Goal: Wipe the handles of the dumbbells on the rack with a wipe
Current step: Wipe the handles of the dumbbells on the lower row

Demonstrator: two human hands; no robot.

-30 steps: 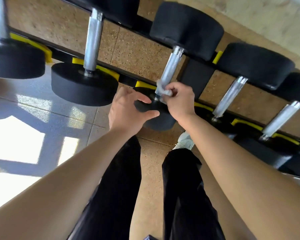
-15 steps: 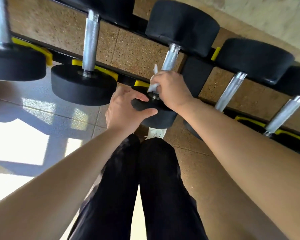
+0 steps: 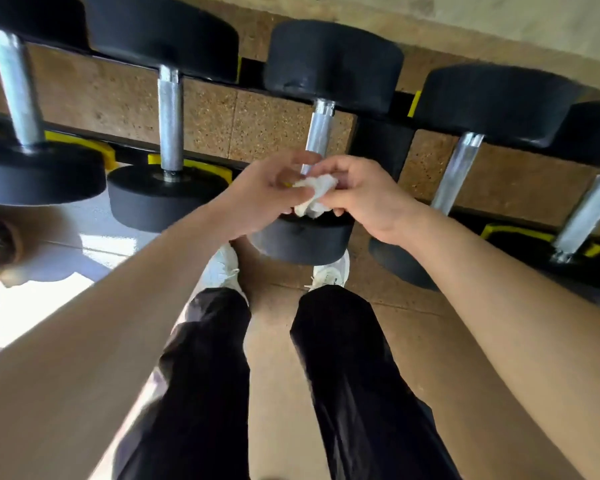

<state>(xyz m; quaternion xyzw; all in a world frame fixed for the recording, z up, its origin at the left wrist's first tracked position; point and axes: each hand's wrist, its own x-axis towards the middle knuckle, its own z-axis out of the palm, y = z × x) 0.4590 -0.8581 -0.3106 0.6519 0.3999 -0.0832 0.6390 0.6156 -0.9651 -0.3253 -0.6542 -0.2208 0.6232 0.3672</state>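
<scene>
— Where is the wipe to be found?
— The wipe (image 3: 315, 197), white and crumpled, is held between the two hands, which are brought together in front of the rack (image 3: 381, 150). It is pinched by the thumb and fingers of the left hand (image 3: 262, 197) on one side. On the other it is gripped by the curled fingers of the right hand (image 3: 369, 200).
— Is a handle touched by it?
— That cannot be told. The metal handle (image 3: 321, 131) of the middle dumbbell is seen just beyond the hands, and its lower end is hidden behind them. The near black head (image 3: 302, 240) of that dumbbell is seen just beneath the hands.
— What else is shown?
— Another dumbbell (image 3: 169, 123) is racked to the left of the left hand, with a yellow cradle (image 3: 208, 168) under it. A further dumbbell (image 3: 457, 173) is racked to the right of the right hand. Below the hands, black trousers (image 3: 205, 375) and white shoes (image 3: 331, 271) are seen.
</scene>
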